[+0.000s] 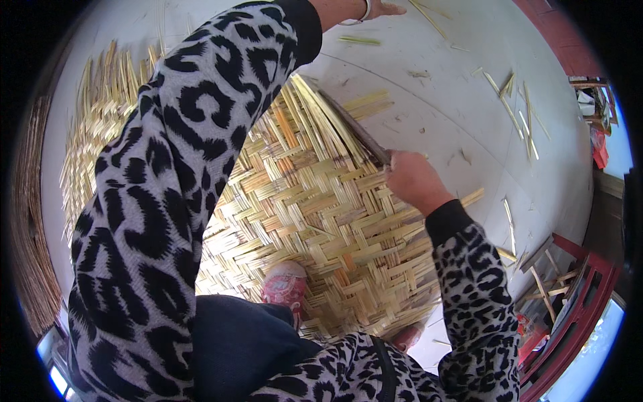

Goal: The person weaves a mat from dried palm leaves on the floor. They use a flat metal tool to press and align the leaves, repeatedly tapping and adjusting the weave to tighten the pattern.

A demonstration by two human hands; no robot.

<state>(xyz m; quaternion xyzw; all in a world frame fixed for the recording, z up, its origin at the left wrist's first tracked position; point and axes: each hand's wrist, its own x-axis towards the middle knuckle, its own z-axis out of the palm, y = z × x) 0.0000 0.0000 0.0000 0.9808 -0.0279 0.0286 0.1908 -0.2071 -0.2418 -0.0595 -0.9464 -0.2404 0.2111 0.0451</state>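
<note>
My right hand (416, 179) is closed around the near end of a dark, narrow stick (355, 127). The stick slants away to the far left, along the upper right edge of a woven mat (321, 221) of pale split strips. Loose strip ends (315, 110) fan out beside it. Stretched far forward, my left arm crosses over the mat and hides part of it. At the top edge my left hand (382, 9), wearing a bracelet, is partly cut off; its visible fingers are extended over the floor, and nothing shows in them.
Cut strips (526, 124) lie scattered on the pale floor (455, 87). My pink shoe (284, 288) stands on the mat. A red frame (583, 315) with wood pieces is at the right, and a stack of brown, ridged material (30, 228) runs along the left.
</note>
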